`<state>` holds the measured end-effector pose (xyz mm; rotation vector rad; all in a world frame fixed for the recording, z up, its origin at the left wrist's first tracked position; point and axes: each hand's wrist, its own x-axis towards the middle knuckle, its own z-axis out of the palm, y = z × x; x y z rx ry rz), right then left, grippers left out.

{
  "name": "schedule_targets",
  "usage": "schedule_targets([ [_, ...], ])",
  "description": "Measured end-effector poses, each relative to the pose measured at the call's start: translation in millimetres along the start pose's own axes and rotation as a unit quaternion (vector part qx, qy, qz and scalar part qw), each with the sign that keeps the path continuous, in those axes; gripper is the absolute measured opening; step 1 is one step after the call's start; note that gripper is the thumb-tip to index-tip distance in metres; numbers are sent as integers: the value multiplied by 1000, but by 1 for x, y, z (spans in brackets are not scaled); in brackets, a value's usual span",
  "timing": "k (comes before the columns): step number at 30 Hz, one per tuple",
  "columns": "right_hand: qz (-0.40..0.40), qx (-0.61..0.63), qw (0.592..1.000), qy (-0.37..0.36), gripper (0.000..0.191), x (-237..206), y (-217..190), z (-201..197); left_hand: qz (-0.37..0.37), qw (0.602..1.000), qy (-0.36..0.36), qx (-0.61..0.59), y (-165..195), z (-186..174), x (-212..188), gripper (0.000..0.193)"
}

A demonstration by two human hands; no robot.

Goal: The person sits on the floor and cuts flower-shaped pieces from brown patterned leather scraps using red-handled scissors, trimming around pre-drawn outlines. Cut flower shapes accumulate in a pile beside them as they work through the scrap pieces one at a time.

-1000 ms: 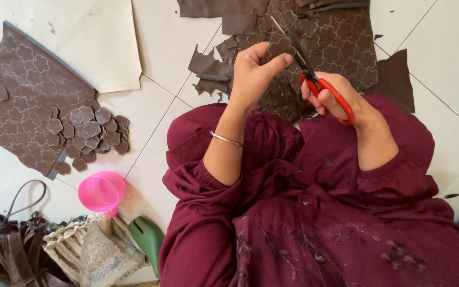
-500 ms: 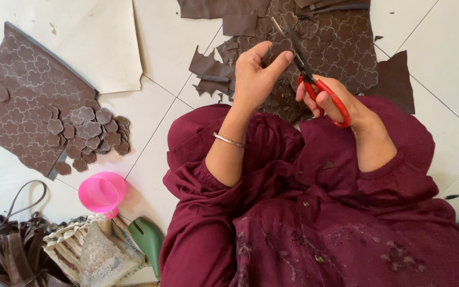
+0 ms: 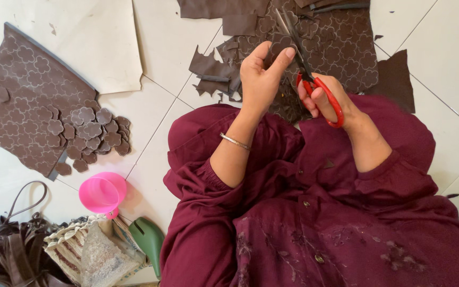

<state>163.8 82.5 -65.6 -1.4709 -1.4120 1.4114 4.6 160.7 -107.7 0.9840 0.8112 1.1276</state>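
The small brown flower-shaped piece (image 3: pixel 278 47) sits at twelve o'clock, pinched between left hand (image 3: pixel 261 79) thumb and forefinger, barely shifted since a moment ago. The red-handled scissors (image 3: pixel 306 69), gripped by the right hand (image 3: pixel 325 101), stay open, mid-cut over the patterned brown sheet (image 3: pixel 341 42).

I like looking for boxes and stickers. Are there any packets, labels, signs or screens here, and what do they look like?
No labels, signs or screens show.
Nearest to a packet: a cream woven pouch with a clear plastic wrap, bottom left, lumpy and rectangular, beside the round pink plastic cup.
The left hand pinches brown flower-patterned fabric; the right hand holds red-handled scissors.
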Motion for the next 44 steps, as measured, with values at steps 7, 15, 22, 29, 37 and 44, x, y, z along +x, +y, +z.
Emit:
schedule_targets([
  [7, 29, -25, 999, 25, 97, 2, -1, -9, -44, 996, -8, -76, 3, -7, 10, 15],
  [15, 2, -41, 998, -37, 96, -4, -4, -19, -78, 992, -73, -65, 2, -17, 15, 10],
  [22, -15, -38, 998, -44, 95, -4, -3, -18, -97, 993, -57, -38, 6, -19, 15, 8],
  [29, 0, -23, 999, -37, 98, -2, -2, -14, -96, 993, -64, -29, 6, -19, 14, 10],
  [37, 16, -12, 999, -36, 94, 1, -3, -14, -91, 992, -80, -31, 8, -21, 15, 11],
  [44, 44, -38, 998, -31, 95, -1, -2, -18, -77, 994, -80, -13, 6, -23, 14, 12],
])
